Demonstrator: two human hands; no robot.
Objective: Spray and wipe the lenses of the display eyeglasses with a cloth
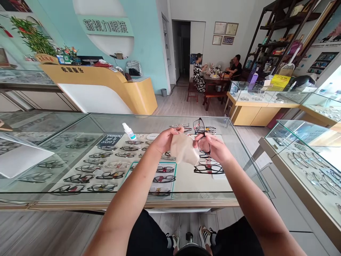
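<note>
My left hand [165, 139] pinches the upper corner of a cream cleaning cloth [183, 149], which hangs down between my two hands. In my right hand [217, 148] is a pair of dark-framed eyeglasses [204, 144], tilted upright with its lenses toward the cloth. The cloth's right edge lies close to the glasses; whether it touches a lens I cannot tell. Both hands are above the glass top of a display case [186, 196]. Left of my hands, a white spray bottle [129, 132] stands on the glass.
Rows of eyeglasses [110, 175] lie inside the case under the glass. A silver-white panel [22, 156], perhaps a laptop, is at the far left. More glass cases [303, 160] stand to the right. Two people [199, 73] sit at a table in the back, beyond a wooden counter [140, 96].
</note>
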